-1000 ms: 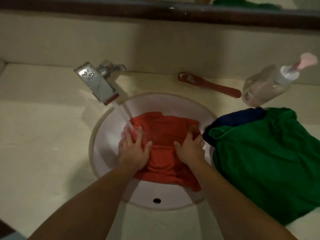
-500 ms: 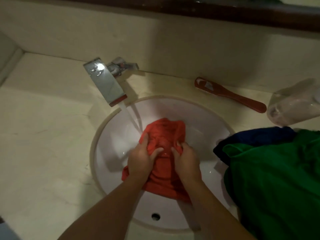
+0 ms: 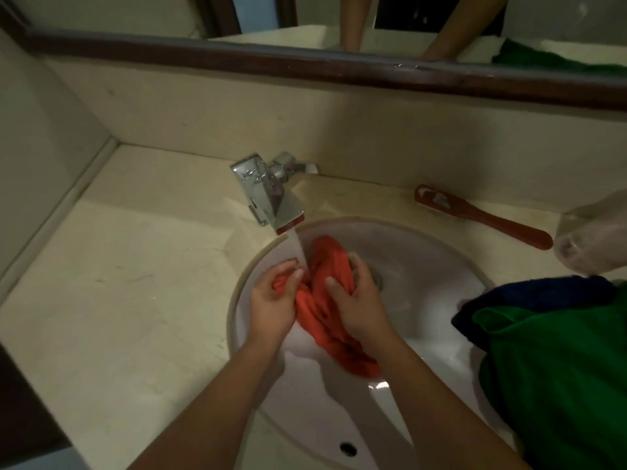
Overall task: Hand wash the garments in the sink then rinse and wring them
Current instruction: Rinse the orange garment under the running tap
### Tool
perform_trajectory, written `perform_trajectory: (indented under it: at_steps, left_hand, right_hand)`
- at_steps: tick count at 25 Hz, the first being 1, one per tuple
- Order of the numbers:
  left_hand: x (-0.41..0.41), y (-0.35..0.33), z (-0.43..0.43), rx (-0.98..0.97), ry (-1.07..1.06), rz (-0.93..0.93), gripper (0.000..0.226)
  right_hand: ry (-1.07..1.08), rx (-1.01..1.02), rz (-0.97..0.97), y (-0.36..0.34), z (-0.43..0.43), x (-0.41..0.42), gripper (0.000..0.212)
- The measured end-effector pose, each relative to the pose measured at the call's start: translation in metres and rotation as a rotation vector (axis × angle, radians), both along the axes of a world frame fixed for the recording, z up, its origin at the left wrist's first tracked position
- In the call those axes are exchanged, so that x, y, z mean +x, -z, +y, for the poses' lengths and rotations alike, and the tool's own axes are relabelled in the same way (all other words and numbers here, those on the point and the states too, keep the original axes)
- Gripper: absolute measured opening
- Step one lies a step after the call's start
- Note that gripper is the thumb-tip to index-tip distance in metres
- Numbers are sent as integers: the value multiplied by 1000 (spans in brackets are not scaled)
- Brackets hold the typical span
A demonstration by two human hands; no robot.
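The red garment (image 3: 334,330) sits bunched up in the sink (image 3: 431,266), gathered into a thick twist that runs from just under the tap down toward the near side of the bowl. Both hands are on it. The left hand (image 3: 273,305) grips a fold at the left edge, its fingers (image 3: 288,266) curled round the cloth. The right hand (image 3: 359,303) grips the upper part of the bundle, fingers wrapped over the far side and the thumb pressed across the front. The two hands are close together, with a ridge of red cloth standing up between them.

Water (image 3: 298,247) is running from the chrome tap (image 3: 268,195) at the back left of the bowl and lands right by the left fingertips and the top of the garment. The drain (image 3: 377,279) shows just beyond the right hand, and a small overflow hole (image 3: 348,448) sits in the near wall of the sink.

On the pale surface (image 3: 135,300) to the right, a green garment (image 3: 559,374) lies heaped with its edge hanging over the sink's rim, and a dark blue garment (image 3: 529,296) lies beside it, partly underneath. Behind them rests a red-brown brush (image 3: 485,217), and a clear bottle (image 3: 592,242) lies at the far right edge. A dark wooden mirror frame (image 3: 305,67) runs along the wall above.
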State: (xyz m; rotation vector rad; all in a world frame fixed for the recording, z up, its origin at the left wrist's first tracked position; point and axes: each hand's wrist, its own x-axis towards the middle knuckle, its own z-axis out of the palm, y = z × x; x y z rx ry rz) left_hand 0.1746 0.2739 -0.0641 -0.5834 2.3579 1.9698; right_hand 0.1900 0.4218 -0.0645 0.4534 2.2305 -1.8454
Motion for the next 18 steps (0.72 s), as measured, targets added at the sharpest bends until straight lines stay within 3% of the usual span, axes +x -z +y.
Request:
perform_trajectory:
  at_steps: [4, 6, 8, 14, 18]
  left_hand:
    - [-26, 13, -8, -208, 260, 37, 14]
    - [-31, 21, -8, -214, 267, 109, 3]
    - [-34, 24, -5, -237, 262, 147, 7]
    - [-56, 34, -7, -146, 221, 104, 40]
    - [-50, 31, -9, -58, 140, 125, 36]
  right_hand:
    - [0, -23, 11, 21, -10, -18, 90]
    - [-10, -8, 58, 32, -13, -23, 90]
    - [-2, 8, 100, 40, -14, -24, 86]
    - [32, 33, 220, 48, -23, -25, 69]
    - [58, -78, 207, 48, -26, -24, 71]
